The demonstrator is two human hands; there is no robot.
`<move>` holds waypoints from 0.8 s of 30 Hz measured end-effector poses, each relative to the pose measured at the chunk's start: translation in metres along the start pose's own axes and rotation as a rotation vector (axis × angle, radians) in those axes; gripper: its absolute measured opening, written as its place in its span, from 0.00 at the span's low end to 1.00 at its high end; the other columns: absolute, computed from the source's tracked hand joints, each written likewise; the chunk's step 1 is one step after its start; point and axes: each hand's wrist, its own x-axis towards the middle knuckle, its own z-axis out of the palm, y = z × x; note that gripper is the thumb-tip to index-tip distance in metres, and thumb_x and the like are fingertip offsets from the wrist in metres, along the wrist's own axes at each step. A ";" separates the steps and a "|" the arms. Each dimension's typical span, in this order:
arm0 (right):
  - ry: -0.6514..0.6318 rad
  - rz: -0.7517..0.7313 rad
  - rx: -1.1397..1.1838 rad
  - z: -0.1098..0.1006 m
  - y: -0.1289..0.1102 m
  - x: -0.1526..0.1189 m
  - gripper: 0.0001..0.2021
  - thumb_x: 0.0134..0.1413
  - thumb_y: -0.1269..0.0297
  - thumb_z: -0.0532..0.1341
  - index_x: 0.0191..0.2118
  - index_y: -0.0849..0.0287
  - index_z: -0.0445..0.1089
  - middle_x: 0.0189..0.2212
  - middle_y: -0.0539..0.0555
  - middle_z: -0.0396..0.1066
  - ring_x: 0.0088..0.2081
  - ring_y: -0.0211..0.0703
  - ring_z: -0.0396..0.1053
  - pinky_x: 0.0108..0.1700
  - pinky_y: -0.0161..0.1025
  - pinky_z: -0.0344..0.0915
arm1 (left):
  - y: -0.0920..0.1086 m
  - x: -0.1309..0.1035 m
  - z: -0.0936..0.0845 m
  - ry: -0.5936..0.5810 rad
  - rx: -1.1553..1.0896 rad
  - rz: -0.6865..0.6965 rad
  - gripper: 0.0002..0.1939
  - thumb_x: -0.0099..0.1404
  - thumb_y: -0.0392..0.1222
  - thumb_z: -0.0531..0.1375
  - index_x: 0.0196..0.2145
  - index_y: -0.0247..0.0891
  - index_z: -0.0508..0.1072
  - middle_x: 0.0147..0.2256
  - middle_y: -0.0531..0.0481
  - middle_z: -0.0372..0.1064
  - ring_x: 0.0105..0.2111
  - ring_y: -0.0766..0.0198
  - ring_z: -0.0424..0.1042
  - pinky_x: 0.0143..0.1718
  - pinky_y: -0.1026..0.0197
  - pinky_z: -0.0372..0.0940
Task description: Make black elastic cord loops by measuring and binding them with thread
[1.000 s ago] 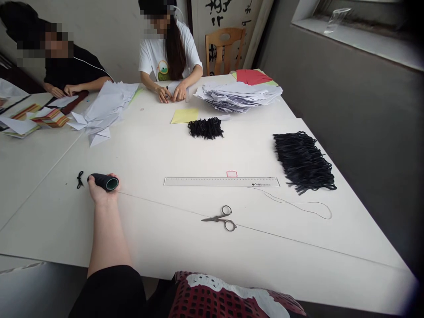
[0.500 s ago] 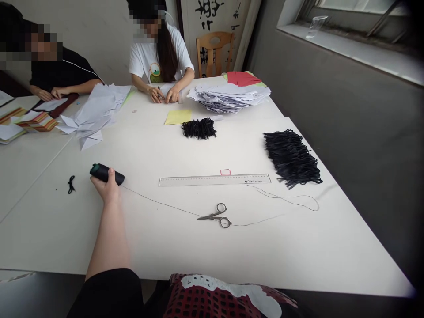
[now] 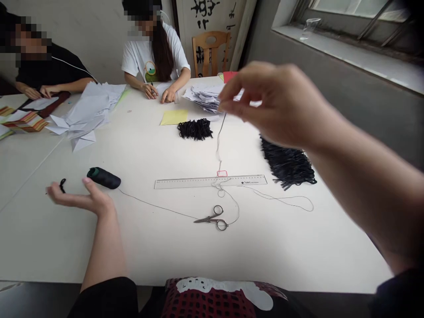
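My right hand (image 3: 274, 104) is raised over the table, thumb and fingertips pinched on a dark thread (image 3: 219, 145). The thread hangs down, blurred, to loose curls over the clear ruler (image 3: 205, 181). My left hand (image 3: 84, 199) is open at the left, palm up, fingers stretched out and thumb apart. Just beyond its thumb a spool of black thread (image 3: 105, 177) lies on its side. A small knotted black cord (image 3: 62, 185) shows at the left fingers; whether they touch it I cannot tell. Small metal scissors (image 3: 212, 218) lie partly spread, with the spool's thread running by them.
A small bundle of black cord loops (image 3: 195, 129) lies near yellow paper (image 3: 174, 117). A larger bundle (image 3: 286, 163) is partly behind my right arm. Papers (image 3: 202, 98) are piled farther back. Two people (image 3: 162, 57) sit across the white table (image 3: 159, 251), hands on papers.
My left hand has let go of the spool, which now lies on the table, and its fingers have spread leftward. My right hand has come into view, lifting thread.
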 end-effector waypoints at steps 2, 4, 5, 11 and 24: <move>-0.019 0.006 -0.022 0.011 0.008 -0.010 0.02 0.55 0.69 0.66 0.32 0.61 0.75 0.36 0.51 0.68 0.30 0.32 0.63 0.34 0.35 0.62 | 0.031 -0.002 -0.002 0.112 0.011 0.182 0.28 0.63 0.43 0.58 0.58 0.32 0.59 0.65 0.30 0.47 0.64 0.49 0.51 0.57 0.46 0.57; -0.001 0.025 0.063 0.025 0.016 -0.024 0.04 0.56 0.66 0.66 0.33 0.60 0.75 0.37 0.52 0.68 0.29 0.32 0.62 0.33 0.36 0.61 | 0.073 -0.007 -0.001 0.023 -0.160 0.215 0.17 0.63 0.45 0.58 0.46 0.32 0.70 0.56 0.33 0.63 0.50 0.53 0.68 0.42 0.54 0.67; 0.009 0.040 0.141 0.032 0.019 -0.031 0.05 0.57 0.64 0.66 0.33 0.60 0.75 0.37 0.53 0.68 0.30 0.33 0.63 0.33 0.36 0.61 | 0.096 -0.011 0.000 -0.086 -0.295 0.183 0.15 0.62 0.46 0.59 0.42 0.32 0.73 0.53 0.34 0.67 0.44 0.56 0.71 0.35 0.58 0.67; 0.051 0.201 0.578 0.062 0.018 -0.057 0.14 0.57 0.53 0.65 0.31 0.60 0.71 0.34 0.54 0.69 0.36 0.39 0.66 0.34 0.37 0.61 | 0.213 -0.049 0.001 -1.397 -0.811 -0.405 0.20 0.60 0.52 0.65 0.47 0.41 0.79 0.52 0.43 0.73 0.25 0.68 0.75 0.21 0.66 0.66; -0.004 0.522 0.963 0.074 0.035 -0.071 0.18 0.55 0.49 0.65 0.33 0.59 0.63 0.33 0.52 0.73 0.22 0.30 0.65 0.19 0.29 0.55 | 0.221 -0.075 0.014 -1.642 -0.687 -0.489 0.14 0.55 0.53 0.69 0.30 0.38 0.82 0.27 0.47 0.78 0.15 0.72 0.67 0.17 0.67 0.59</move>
